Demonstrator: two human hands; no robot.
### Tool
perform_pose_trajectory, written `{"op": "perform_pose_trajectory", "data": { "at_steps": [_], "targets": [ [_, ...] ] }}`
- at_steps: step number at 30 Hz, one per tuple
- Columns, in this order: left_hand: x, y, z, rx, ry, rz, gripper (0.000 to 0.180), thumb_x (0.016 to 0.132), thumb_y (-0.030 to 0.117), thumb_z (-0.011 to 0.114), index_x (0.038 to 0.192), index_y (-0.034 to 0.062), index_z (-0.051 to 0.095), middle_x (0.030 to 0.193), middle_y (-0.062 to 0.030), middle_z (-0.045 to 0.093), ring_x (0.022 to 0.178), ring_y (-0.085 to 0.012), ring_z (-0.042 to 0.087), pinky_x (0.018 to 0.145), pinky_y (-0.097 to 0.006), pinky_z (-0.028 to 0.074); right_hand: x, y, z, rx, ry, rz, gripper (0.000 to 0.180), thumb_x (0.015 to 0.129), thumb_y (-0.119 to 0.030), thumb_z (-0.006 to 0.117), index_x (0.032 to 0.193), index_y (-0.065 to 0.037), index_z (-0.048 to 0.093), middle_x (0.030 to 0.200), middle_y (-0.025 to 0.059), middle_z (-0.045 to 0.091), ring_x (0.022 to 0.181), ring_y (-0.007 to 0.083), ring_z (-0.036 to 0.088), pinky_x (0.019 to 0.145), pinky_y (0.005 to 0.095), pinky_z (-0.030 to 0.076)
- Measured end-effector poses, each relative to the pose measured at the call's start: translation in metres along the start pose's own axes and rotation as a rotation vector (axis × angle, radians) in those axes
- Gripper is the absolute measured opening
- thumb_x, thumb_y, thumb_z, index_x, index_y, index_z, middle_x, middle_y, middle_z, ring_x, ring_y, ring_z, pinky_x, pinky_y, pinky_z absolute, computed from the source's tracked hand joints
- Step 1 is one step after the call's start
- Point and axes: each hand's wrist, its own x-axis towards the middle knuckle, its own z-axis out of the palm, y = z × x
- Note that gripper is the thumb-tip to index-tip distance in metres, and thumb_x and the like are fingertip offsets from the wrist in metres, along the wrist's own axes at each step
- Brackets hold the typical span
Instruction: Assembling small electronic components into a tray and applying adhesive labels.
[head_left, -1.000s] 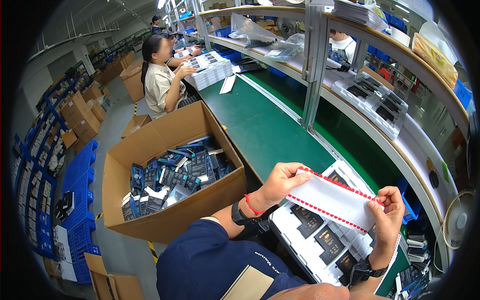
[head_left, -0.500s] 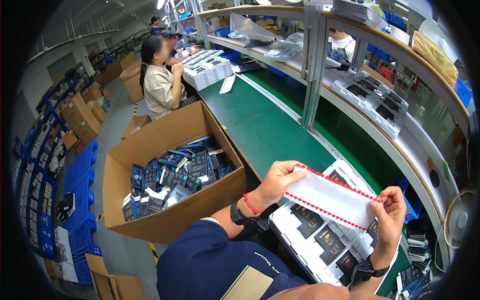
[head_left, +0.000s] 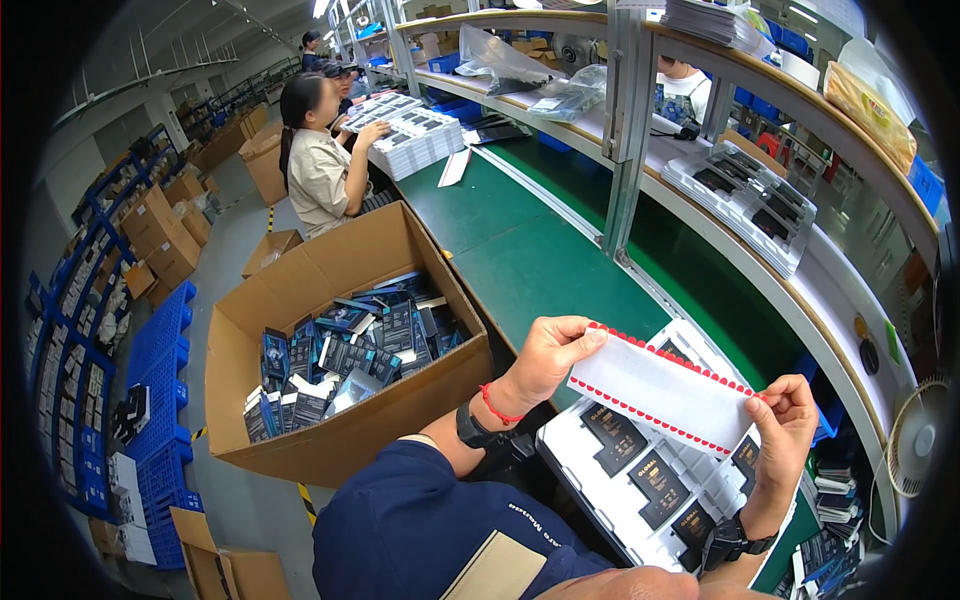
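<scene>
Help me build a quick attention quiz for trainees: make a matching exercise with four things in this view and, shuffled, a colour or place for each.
1. Strip
2. Carton
3. Tray
4. Fan

A. Brown, full of small boxes
B. Near the picture's right edge
C. Held between left hand and right hand
D. White, holding black pieces

Pairs: 1-C, 2-A, 3-D, 4-B

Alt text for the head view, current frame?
A person's left hand and right hand hold a red-scalloped white strip over a white tray of black parts. To the left, an open cardboard box holds jumbled small cartons; beyond it, a co-worker is beside stacked white trays.
</scene>
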Motion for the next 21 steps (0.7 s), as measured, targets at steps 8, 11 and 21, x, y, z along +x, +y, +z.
{"op": "perform_pose_trajectory", "data": {
  "at_steps": [8,11,21],
  "targets": [
    [0.003,-0.008,-0.004,-0.078,0.063,0.008,0.015,0.095,0.008,0.06,0.095,-0.0029,0.07,0.085,-0.0029,0.069,0.075,-0.0079,0.061,0.071,-0.023,0.049,0.0,0.003,-0.002,-0.086,0.036,-0.038,0.032,0.073,0.004,0.08,0.089,-0.007,0.054,0.076,-0.004,0.054,0.07,0.0029,0.053,0.068,0.0155,0.042],
    [0.003,-0.008,-0.006,-0.095,0.064,0.014,0.015,0.095,0.008,0.06,0.096,-0.003,0.07,0.086,-0.0034,0.069,0.075,-0.0084,0.062,0.072,-0.023,0.05,0.0,0.004,-0.002,-0.108,0.043,-0.052,0.031,0.073,0.004,0.08,0.088,-0.007,0.055,0.075,-0.0044,0.053,0.069,0.0021,0.052,0.067,0.0151,0.041],
    [0.004,-0.012,-0.011,-0.041,0.09,0.095,0.008,0.092,0.006,0.066,0.093,-0.0012,0.071,0.086,-0.0041,0.07,0.075,-0.0083,0.062,0.073,-0.023,0.05,0.0,0.005,-0.001,-0.144,0.052,-0.026,0.031,0.071,0.003,0.08,0.086,-0.007,0.055,0.075,-0.0046,0.053,0.068,0.0019,0.05,0.065,0.0149,0.04]
  ]
}}
